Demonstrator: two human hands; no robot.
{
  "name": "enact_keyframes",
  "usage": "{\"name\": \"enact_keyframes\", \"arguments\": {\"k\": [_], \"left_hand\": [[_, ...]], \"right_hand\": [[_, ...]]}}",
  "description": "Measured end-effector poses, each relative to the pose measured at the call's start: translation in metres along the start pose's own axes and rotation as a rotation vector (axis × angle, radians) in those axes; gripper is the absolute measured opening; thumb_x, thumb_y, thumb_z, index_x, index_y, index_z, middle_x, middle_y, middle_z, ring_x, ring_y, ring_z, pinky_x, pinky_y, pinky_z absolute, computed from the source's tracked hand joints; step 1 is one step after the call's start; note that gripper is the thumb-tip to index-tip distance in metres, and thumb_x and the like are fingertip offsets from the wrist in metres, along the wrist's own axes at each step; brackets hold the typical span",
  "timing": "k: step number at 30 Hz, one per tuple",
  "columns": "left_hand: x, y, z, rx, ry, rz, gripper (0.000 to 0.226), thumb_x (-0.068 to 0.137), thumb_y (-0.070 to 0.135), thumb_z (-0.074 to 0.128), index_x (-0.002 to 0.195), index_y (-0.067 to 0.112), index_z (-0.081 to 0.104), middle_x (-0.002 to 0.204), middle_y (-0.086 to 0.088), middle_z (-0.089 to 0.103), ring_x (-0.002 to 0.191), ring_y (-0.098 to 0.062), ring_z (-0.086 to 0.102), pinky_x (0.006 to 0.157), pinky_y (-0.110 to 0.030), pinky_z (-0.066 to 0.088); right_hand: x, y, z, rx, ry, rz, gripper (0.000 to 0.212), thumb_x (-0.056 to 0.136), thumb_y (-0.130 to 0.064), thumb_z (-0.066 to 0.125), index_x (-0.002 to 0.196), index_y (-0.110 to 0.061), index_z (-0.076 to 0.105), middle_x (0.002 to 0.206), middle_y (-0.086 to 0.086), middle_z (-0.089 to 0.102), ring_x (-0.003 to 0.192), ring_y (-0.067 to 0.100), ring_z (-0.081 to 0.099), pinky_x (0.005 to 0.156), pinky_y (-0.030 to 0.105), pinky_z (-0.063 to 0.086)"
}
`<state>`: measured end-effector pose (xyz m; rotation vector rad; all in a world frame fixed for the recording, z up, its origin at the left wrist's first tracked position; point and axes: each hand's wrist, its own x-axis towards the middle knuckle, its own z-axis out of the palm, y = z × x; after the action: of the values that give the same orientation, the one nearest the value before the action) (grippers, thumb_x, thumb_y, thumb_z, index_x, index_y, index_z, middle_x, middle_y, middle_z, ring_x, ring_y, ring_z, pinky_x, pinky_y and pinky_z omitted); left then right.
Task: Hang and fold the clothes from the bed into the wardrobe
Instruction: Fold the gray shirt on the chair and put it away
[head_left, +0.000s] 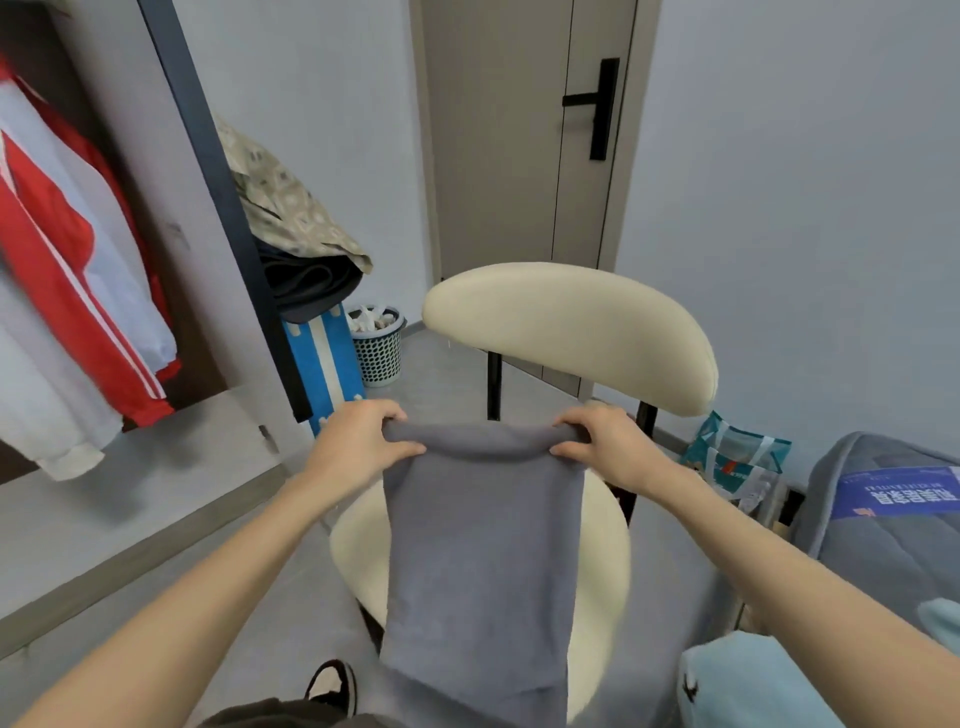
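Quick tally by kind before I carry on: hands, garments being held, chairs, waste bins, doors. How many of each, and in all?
Hands: 2, left hand and right hand
Held garments: 1, grey garment
Chairs: 1, cream chair
Waste bins: 1, mesh bin
Doors: 1, door
Total: 6

Walls (779, 156): pale blue-grey, plain.
Door (498, 156): grey-beige, closed, with a black handle (597, 106).
Floor (441, 374): smooth grey.
Chair (566, 327): cream backrest and round seat, black legs, before the door.
Mesh bin (379, 348): against the far wall's foot.
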<state>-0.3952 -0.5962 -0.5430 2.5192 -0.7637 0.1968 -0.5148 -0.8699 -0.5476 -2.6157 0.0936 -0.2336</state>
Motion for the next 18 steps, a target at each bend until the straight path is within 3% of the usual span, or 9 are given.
{"name": "enact_keyframes", "arguments": {"k": [2, 4, 7, 9, 12, 14, 16, 18], "left_hand": [[0.018, 0.014, -0.023, 0.045, 0.147, 0.031, 0.024, 0.074, 0.041, 0.078, 0.079, 0.026, 0.061, 0.075, 0.013, 0.057, 0.074, -0.011, 0.052, 0.059, -0.028, 0.034], [0.032, 0.026, -0.041, 0.04, 0.257, 0.084, 0.022, 0.077, 0.037, 0.077, 0.079, 0.026, 0.058, 0.076, 0.012, 0.053, 0.072, -0.01, 0.049, 0.058, -0.027, 0.031], [0.038, 0.032, -0.049, 0.012, 0.335, 0.129, 0.02, 0.079, 0.025, 0.076, 0.089, 0.025, 0.059, 0.084, 0.009, 0.052, 0.08, -0.014, 0.05, 0.064, -0.027, 0.033], [0.033, 0.027, -0.038, -0.009, 0.332, 0.142, 0.021, 0.079, 0.016, 0.075, 0.087, 0.025, 0.058, 0.084, 0.01, 0.048, 0.08, -0.014, 0.048, 0.063, -0.028, 0.035], [0.01, 0.013, 0.0, -0.012, 0.261, 0.098, 0.027, 0.075, 0.0, 0.07, 0.086, 0.021, 0.057, 0.089, 0.006, 0.041, 0.083, -0.015, 0.043, 0.062, -0.036, 0.044], [-0.014, 0.0, 0.032, -0.016, 0.132, 0.096, 0.028, 0.073, -0.006, 0.065, 0.083, 0.018, 0.053, 0.099, 0.004, 0.041, 0.092, -0.019, 0.044, 0.069, -0.037, 0.044], [-0.041, -0.013, 0.066, 0.0, -0.109, 0.114, 0.025, 0.074, -0.002, 0.061, 0.082, 0.017, 0.048, 0.12, 0.002, 0.047, 0.114, -0.025, 0.046, 0.083, -0.033, 0.04], [-0.067, -0.025, 0.094, -0.007, -0.397, 0.107, 0.024, 0.077, 0.003, 0.058, 0.082, 0.018, 0.041, 0.142, -0.003, 0.045, 0.139, -0.025, 0.03, 0.104, -0.039, 0.03]], "right_hand": [[0.02, -0.013, -0.025, -0.071, 0.12, -0.014, 0.018, 0.091, -0.023, 0.063, 0.108, -0.016, 0.065, 0.099, 0.004, 0.05, 0.1, 0.025, 0.05, 0.082, 0.034, 0.043], [0.033, -0.026, -0.046, -0.11, 0.263, -0.031, 0.02, 0.093, -0.026, 0.061, 0.111, -0.017, 0.062, 0.105, 0.005, 0.043, 0.106, 0.025, 0.043, 0.082, 0.042, 0.047], [0.037, -0.031, -0.059, -0.24, 0.413, -0.099, 0.018, 0.091, -0.025, 0.061, 0.107, -0.016, 0.061, 0.125, 0.007, 0.041, 0.116, 0.025, 0.036, 0.075, 0.039, 0.047], [0.03, -0.022, -0.053, -0.334, 0.419, -0.145, 0.014, 0.089, -0.019, 0.062, 0.102, -0.014, 0.059, 0.142, 0.006, 0.038, 0.123, 0.027, 0.035, 0.077, 0.038, 0.045], [0.013, 0.0, -0.018, -0.443, 0.263, -0.131, 0.017, 0.089, -0.02, 0.06, 0.105, -0.014, 0.055, 0.151, 0.002, 0.036, 0.135, 0.024, 0.032, 0.093, 0.037, 0.041], [-0.005, 0.015, 0.015, -0.473, 0.082, -0.093, 0.023, 0.092, -0.024, 0.056, 0.112, -0.014, 0.052, 0.152, 0.001, 0.036, 0.141, 0.021, 0.027, 0.103, 0.035, 0.035], [-0.029, 0.028, 0.048, -0.456, -0.12, -0.051, 0.028, 0.091, -0.022, 0.053, 0.117, -0.013, 0.049, 0.141, 0.007, 0.043, 0.139, 0.025, 0.032, 0.103, 0.034, 0.033], [-0.054, 0.038, 0.075, -0.385, -0.338, -0.018, 0.023, 0.086, -0.016, 0.053, 0.109, -0.015, 0.049, 0.122, 0.007, 0.048, 0.128, 0.029, 0.04, 0.099, 0.035, 0.032]]}}
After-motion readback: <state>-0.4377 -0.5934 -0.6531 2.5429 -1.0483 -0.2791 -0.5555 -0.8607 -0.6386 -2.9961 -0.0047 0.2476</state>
